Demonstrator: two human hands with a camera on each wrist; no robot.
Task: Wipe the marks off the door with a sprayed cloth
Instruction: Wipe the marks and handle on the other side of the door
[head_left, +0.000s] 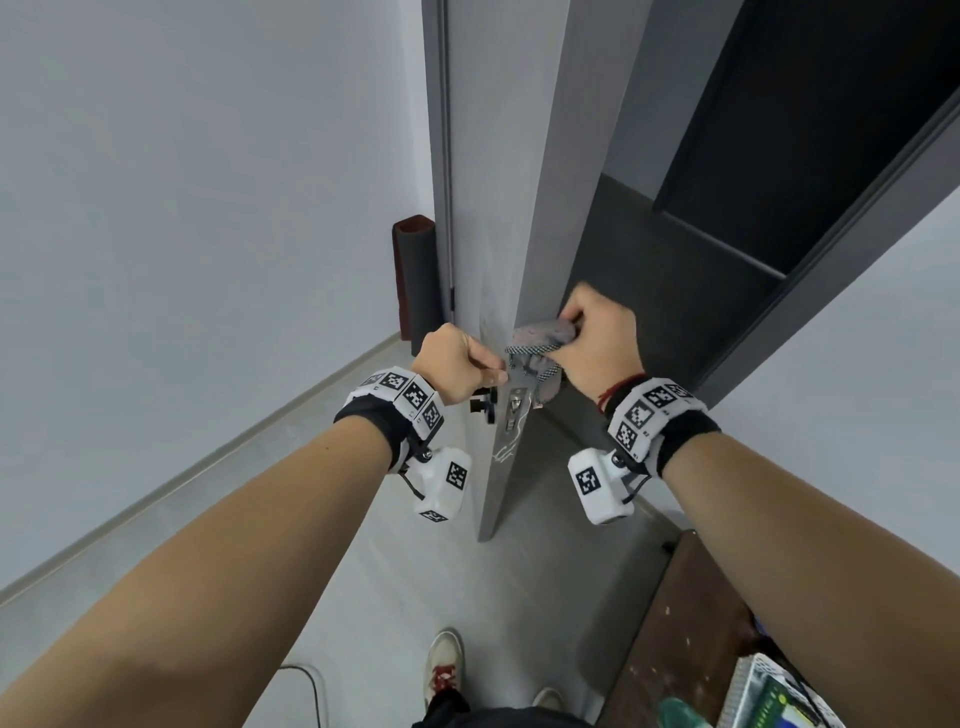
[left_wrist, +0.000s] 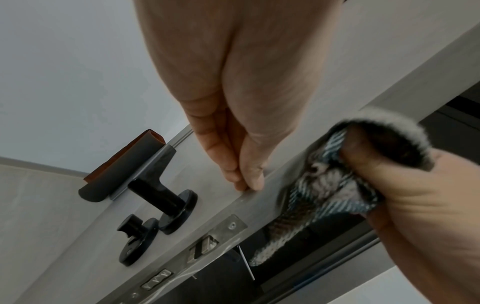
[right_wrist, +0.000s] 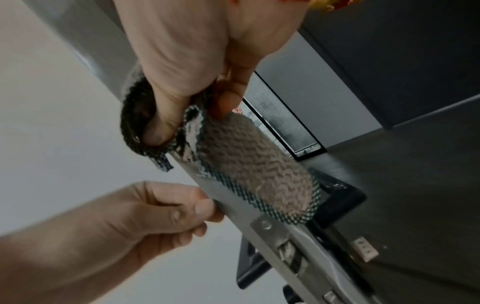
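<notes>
The grey door (head_left: 498, 208) stands open, edge-on to me. My left hand (head_left: 483, 370) holds its edge with bunched fingertips (left_wrist: 244, 181) just above the black handle (left_wrist: 161, 193). My right hand (head_left: 587, 332) grips a grey woven cloth (head_left: 540, 335) with a checked border. The cloth (right_wrist: 249, 160) is folded over the door's edge above the steel latch plate (head_left: 517, 410). White scribble marks (head_left: 501, 454) show on the edge below the latch. Faint marks (head_left: 485, 322) show on the door's face.
A red-brown and black roll (head_left: 413, 280) stands in the corner behind the door. The white wall (head_left: 208, 208) is close on the left. A wooden bench (head_left: 685, 623) and a white basket (head_left: 769, 691) sit at the lower right. My shoes (head_left: 444, 660) are on the grey floor.
</notes>
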